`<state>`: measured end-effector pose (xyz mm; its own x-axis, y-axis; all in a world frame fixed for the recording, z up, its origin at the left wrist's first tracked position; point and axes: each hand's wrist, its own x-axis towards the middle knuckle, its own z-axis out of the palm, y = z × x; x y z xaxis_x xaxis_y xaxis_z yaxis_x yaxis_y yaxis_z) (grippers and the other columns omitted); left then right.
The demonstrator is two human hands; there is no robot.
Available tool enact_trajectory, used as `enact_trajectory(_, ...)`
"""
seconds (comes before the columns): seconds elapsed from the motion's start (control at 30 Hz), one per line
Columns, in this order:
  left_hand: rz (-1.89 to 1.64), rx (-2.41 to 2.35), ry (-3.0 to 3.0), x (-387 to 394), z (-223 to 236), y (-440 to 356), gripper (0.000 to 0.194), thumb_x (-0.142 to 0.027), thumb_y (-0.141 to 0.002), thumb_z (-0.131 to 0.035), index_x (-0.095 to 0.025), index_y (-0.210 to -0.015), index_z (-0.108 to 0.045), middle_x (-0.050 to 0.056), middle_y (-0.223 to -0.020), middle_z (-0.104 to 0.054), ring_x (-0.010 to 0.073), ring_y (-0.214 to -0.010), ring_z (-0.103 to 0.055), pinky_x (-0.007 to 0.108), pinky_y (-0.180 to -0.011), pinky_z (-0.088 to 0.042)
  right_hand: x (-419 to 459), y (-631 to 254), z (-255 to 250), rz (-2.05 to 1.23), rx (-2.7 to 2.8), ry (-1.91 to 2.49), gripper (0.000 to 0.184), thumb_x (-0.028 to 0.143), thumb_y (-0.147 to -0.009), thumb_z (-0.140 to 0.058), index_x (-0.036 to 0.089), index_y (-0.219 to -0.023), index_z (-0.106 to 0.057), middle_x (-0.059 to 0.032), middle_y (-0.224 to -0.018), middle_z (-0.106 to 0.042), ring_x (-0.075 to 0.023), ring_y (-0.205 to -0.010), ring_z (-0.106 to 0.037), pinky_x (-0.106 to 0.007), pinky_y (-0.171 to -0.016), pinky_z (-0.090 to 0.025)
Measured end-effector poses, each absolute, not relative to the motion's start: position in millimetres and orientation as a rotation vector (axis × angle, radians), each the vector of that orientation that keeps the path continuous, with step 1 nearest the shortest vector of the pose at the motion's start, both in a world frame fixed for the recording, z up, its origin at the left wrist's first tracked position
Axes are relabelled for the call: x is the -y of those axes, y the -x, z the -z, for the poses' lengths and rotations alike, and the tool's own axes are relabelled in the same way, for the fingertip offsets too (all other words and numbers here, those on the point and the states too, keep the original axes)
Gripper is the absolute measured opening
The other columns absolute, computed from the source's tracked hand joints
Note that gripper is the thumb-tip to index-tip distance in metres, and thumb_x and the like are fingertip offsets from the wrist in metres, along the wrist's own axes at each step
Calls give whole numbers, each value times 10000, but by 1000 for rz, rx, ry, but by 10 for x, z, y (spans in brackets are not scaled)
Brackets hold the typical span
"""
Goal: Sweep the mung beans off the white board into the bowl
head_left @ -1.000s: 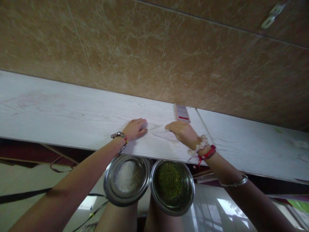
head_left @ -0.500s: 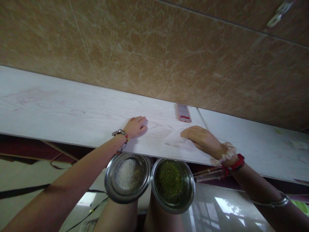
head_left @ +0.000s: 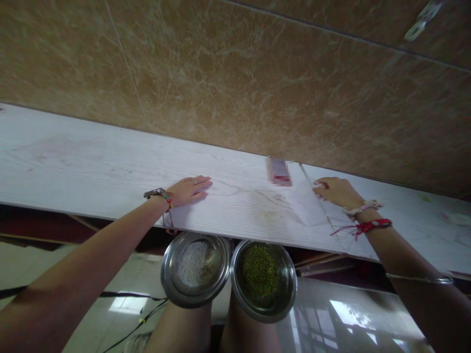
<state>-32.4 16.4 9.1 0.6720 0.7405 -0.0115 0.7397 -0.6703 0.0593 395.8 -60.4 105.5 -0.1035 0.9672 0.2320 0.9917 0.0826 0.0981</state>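
My left hand [head_left: 189, 189] lies flat on the white wooden table [head_left: 91, 166], fingers stretched out, holding nothing. My right hand [head_left: 336, 191] rests further right on the table, its fingers pressed on the edge of a thin white sheet of paper [head_left: 307, 206]. A phone [head_left: 279, 171] lies on the table near the wall, between the hands. Two steel bowls sit on my knees under the table edge: the left bowl [head_left: 195, 267] holds white rice, the right bowl [head_left: 263, 277] holds green beans.
A brown marbled tile wall [head_left: 235, 73] rises right behind the table. A seam [head_left: 316, 196] splits the tabletop near my right hand. A faint yellowish stain [head_left: 267, 215] marks the wood. Glossy floor with black cables [head_left: 140, 318] lies below.
My right hand has slid to the right across the table, dragging the paper sheet with it. My left hand has shifted a little to the left and flattened.
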Motion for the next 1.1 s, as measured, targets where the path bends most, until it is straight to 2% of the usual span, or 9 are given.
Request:
enact_trajectory(0.17,12,-1357,-2808,-160,-77,607,551,-414,-946,-226,-158,-1392,-423,68,-1511,-350,200,-1375,-326,341,-1118,-246,714,-3926,-1005,-248,1817,2246,136,162,-714,-652,190,-581,-659,-25,-556,-679,-184,-583,-664,-252,-547,-490)
enact_trajectory(0.4,-14,-1394,-2795,-148,-86,643,583,-430,-924,-230,-133,-1381,-438,82,-1503,-363,202,-1370,-336,348,-1112,-266,897,-3531,-779,-777,1336,2096,181,88,-736,-652,162,-574,-621,-29,-561,-680,-128,-534,-652,-209,-552,-538)
enact_trajectory(0.53,-29,-1399,-2784,-140,-87,637,571,-426,-926,-243,-135,-1378,-435,81,-1504,-360,205,-1369,-338,359,-1108,-274,872,-3275,-696,-893,1180,2006,210,49,-725,-666,154,-554,-604,-21,-520,-656,-108,-478,-621,-193,-502,-523)
enact_trajectory(0.9,-67,-1408,-2790,-138,-75,621,547,-418,-924,-270,-147,-1359,-460,72,-1493,-384,199,-1358,-358,351,-1109,-279,645,-2654,-580,-1065,1114,1865,273,36,-740,-630,171,-511,-573,9,-475,-621,-98,-445,-585,-199,-501,-511)
enact_trajectory(1.1,-76,-1409,-2793,-139,-66,631,540,-403,-926,-267,-151,-1359,-469,68,-1488,-393,203,-1356,-362,352,-1106,-285,600,-2465,-735,-1096,1151,1845,253,41,-757,-613,156,-534,-588,4,-494,-623,-90,-459,-582,-194,-510,-510)
